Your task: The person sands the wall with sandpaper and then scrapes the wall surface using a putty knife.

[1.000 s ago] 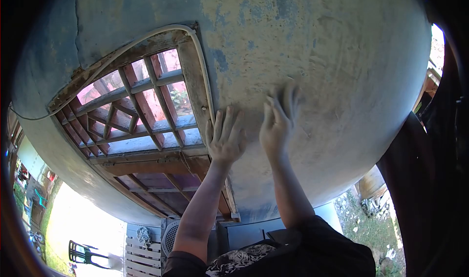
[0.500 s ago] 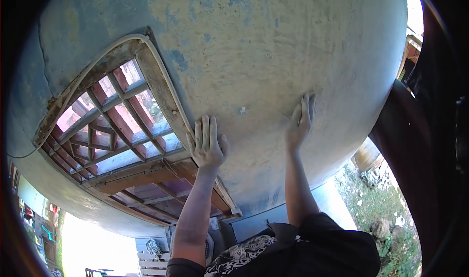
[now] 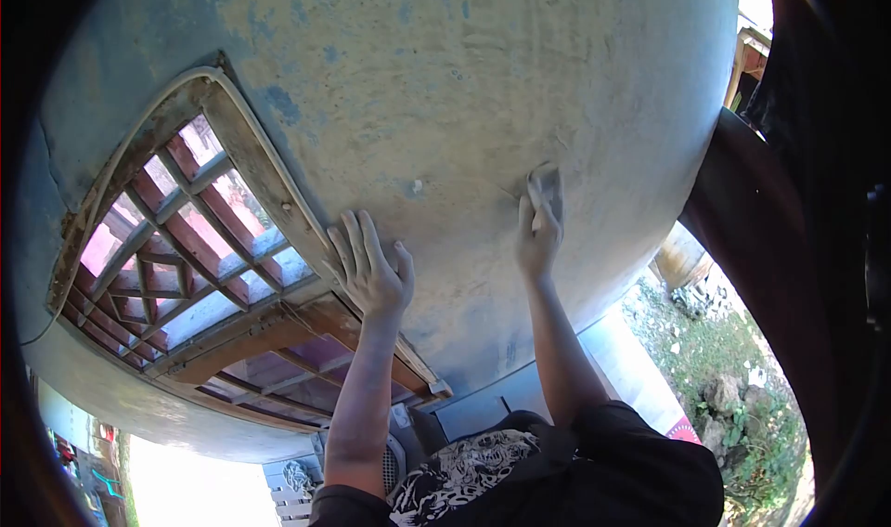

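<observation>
Worn plaster covers the wall (image 3: 464,109), its old blue paint showing in patches. My left hand (image 3: 374,272) lies against it, fingers spread, beside the edge of the wooden window frame (image 3: 269,179). To the right, my right hand (image 3: 540,234) grips a folded grey sheet that looks like sandpaper (image 3: 548,182) and holds it to the wall. Pale dust coats both hands. Between them and slightly higher, a small white plug (image 3: 417,185) sticks out of the plaster.
A wooden lattice (image 3: 190,202) fills the window opening, with a pale cable (image 3: 139,146) running along its frame. Dark cloth (image 3: 798,248) hangs at the right. Rocks (image 3: 724,392) and grass lie below on that side. A white slatted bench (image 3: 292,504) stands at lower left.
My right hand has shifted left with the grey sheet, more of which now shows. My left hand has tilted leftward with fingers wider apart. The view has turned slightly right.
</observation>
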The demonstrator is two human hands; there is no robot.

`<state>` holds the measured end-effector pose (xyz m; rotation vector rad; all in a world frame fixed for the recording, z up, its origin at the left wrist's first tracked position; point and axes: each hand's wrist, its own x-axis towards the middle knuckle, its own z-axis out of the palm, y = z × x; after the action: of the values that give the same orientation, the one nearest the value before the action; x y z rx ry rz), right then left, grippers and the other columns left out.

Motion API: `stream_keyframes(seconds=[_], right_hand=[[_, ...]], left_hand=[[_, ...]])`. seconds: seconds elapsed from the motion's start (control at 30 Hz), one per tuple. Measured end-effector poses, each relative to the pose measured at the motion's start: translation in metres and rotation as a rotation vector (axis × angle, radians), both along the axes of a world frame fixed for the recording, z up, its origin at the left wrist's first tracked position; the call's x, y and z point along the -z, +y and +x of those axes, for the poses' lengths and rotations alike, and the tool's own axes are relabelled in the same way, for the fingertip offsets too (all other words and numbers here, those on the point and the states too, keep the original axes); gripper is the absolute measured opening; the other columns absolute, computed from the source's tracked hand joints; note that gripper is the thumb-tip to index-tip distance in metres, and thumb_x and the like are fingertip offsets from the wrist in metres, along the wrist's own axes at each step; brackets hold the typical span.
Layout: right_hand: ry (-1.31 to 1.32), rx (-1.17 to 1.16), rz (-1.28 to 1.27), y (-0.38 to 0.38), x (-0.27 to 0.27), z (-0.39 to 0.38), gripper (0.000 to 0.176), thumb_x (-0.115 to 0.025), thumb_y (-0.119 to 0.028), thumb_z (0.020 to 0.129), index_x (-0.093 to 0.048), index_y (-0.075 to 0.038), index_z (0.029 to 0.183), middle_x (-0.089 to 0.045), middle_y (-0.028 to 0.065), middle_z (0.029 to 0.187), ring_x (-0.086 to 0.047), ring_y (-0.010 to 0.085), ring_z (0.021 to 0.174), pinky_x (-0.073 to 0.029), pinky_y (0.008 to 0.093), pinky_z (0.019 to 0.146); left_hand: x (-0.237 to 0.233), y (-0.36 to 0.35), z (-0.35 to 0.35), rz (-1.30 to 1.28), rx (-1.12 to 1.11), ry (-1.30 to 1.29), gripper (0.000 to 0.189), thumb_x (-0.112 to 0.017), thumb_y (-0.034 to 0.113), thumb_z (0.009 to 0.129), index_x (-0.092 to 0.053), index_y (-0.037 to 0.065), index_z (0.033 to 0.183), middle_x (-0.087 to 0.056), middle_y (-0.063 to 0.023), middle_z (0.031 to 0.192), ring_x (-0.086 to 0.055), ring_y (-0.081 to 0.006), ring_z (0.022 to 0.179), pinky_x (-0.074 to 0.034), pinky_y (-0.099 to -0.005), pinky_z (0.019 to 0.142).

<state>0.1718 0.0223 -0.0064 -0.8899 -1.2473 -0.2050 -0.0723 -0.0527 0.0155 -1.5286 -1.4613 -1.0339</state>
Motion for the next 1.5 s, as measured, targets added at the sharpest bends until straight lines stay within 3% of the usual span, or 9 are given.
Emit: stream_keyframes(seconds=[0.17,0.37,0.53,0.67,0.83,0.93,0.97,1.17,1.5], right_hand=[[0.203,-0.106,0.049,-0.012,-0.019,-0.036,0.039,-0.069,-0.002,0.096,-0.073,-0.01,0.133,-0.052,0.0237,0.156,-0.047,0.0416,0.146,-0.039,0.0477,0.12],[-0.179,-0.112,-0.065,-0.037,0.023,-0.039,0.041,-0.07,-0.001,0.094,-0.073,-0.011,0.134,-0.048,0.0242,0.159,-0.043,0.0428,0.149,-0.033,0.0484,0.124],[0.171,-0.037,-0.015,0.01,0.005,0.005,0.04,-0.069,-0.005,0.096,-0.071,-0.009,0.136,-0.045,0.0272,0.16,-0.041,0.0443,0.15,-0.031,0.0505,0.125],[0.175,0.086,0.03,0.012,-0.03,-0.011,0.039,-0.068,-0.008,0.098,-0.07,-0.008,0.137,-0.045,0.028,0.16,-0.041,0.0453,0.15,-0.03,0.0518,0.124],[-0.104,0.019,0.047,0.006,0.014,-0.007,0.042,-0.067,-0.009,0.099,-0.067,-0.009,0.141,-0.043,0.0273,0.161,-0.039,0.046,0.151,-0.028,0.054,0.125],[0.137,0.034,-0.01,0.02,0.017,0.021,0.037,-0.064,-0.008,0.102,-0.068,-0.009,0.139,-0.047,0.0251,0.159,-0.042,0.043,0.15,-0.035,0.049,0.122],[0.301,-0.009,-0.051,0.02,0.013,0.03,0.036,-0.063,-0.008,0.103,-0.069,-0.009,0.139,-0.049,0.024,0.158,-0.043,0.0417,0.15,-0.038,0.0469,0.121],[0.037,0.068,-0.198,-0.007,-0.006,0.038,0.037,-0.061,-0.008,0.105,-0.067,-0.01,0.141,-0.049,0.0224,0.158,-0.048,0.0382,0.146,-0.041,0.0432,0.118],[0.228,0.158,-0.195,0.015,0.011,0.048,0.037,-0.06,-0.007,0.105,-0.065,-0.005,0.142,-0.055,0.0226,0.153,-0.048,0.0358,0.146,-0.038,0.0415,0.119]], left_hand=[[-0.011,0.006,0.026,-0.21,0.246,0.177,0.07,-0.059,0.024,0.096,-0.041,0.003,0.16,-0.039,-0.0205,0.167,-0.034,-0.0413,0.155,-0.019,-0.0598,0.125],[-0.002,0.025,0.02,0.015,0.371,0.197,0.061,-0.059,0.021,0.095,-0.05,0.003,0.153,-0.049,-0.0183,0.161,-0.039,-0.0396,0.153,-0.021,-0.0563,0.125],[-0.001,0.027,0.031,0.13,0.456,0.155,0.053,-0.06,0.021,0.095,-0.056,0.004,0.145,-0.05,-0.0177,0.16,-0.043,-0.0415,0.15,-0.024,-0.0534,0.123],[-0.044,0.021,0.06,0.064,0.423,0.156,0.046,-0.06,0.022,0.094,-0.061,0.008,0.138,-0.051,-0.0151,0.159,-0.041,-0.0409,0.151,-0.024,-0.0513,0.123],[-0.038,0.055,0.073,0.209,0.335,0.275,0.038,-0.062,0.021,0.092,-0.07,0.012,0.128,-0.063,-0.0066,0.149,-0.048,-0.0323,0.146,-0.028,-0.048,0.121],[-0.02,0.059,0.083,0.26,0.333,0.278,0.03,-0.063,0.023,0.091,-0.076,0.019,0.118,-0.07,0.0021,0.14,-0.057,-0.0213,0.125,-0.041,-0.0385,0.114],[-0.015,0.06,0.085,0.253,0.344,0.271,0.03,-0.063,0.023,0.091,-0.076,0.019,0.118,-0.07,0.0021,0.14,-0.057,-0.0213,0.125,-0.041,-0.0385,0.114],[-0.002,0.061,0.096,0.208,0.308,0.271,0.03,-0.062,0.025,0.092,-0.075,0.024,0.119,-0.069,0.0063,0.143,-0.052,-0.0203,0.136,-0.04,-0.0369,0.115],[-0.003,0.061,0.098,0.189,0.273,0.319,0.028,-0.061,0.027,0.094,-0.074,0.026,0.119,-0.067,0.0054,0.145,-0.052,-0.0195,0.142,-0.03,-0.0375,0.122]])
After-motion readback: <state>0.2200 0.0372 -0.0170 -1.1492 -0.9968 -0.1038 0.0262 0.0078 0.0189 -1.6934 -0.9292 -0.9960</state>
